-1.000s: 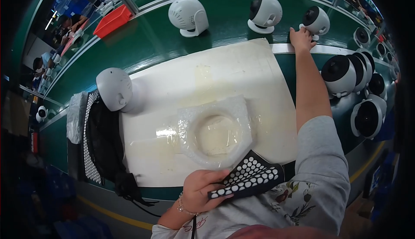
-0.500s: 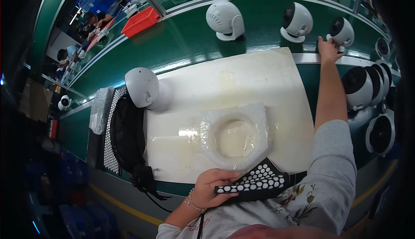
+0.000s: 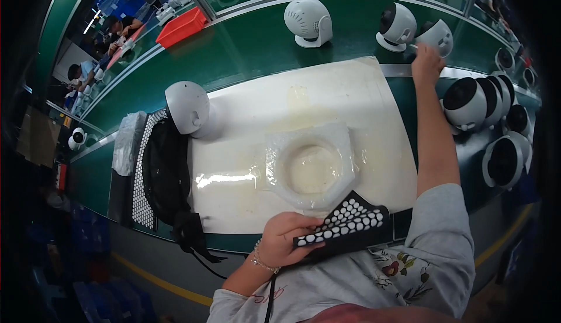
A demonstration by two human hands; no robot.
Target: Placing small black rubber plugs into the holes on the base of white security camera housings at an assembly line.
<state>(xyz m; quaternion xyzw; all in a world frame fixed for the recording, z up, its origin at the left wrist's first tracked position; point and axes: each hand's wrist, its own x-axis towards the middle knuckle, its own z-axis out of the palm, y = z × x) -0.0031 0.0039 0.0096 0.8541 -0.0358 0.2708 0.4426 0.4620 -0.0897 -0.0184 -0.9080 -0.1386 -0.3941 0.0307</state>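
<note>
My left hand (image 3: 286, 238) pinches the edge of a folded black sheet dotted with round white pads (image 3: 345, 226), near the front edge of the bench. Stretched far to the right, my right hand (image 3: 428, 64) grips the lower part of a round white device (image 3: 439, 35), which tilts and looks slightly blurred. Close beside it stands a similar white device with a black front (image 3: 398, 23). Between my arms, a foam ring wrapped in clear film (image 3: 346, 174) lies on a white board (image 3: 245, 124). My right fingertips are partly hidden.
Several white devices with black fronts (image 3: 464, 101) crowd the right side. Another device (image 3: 308, 22) stands at the back, and one (image 3: 188, 108) at the left beside a black cloth bundle (image 3: 166, 171). A red tray (image 3: 182, 26) sits far left; people work beyond.
My right hand has moved left with the white device, bringing it close to the neighbouring one and tilting it. My left hand keeps hold of the dotted black sheet. The whole view has shifted slightly.
</note>
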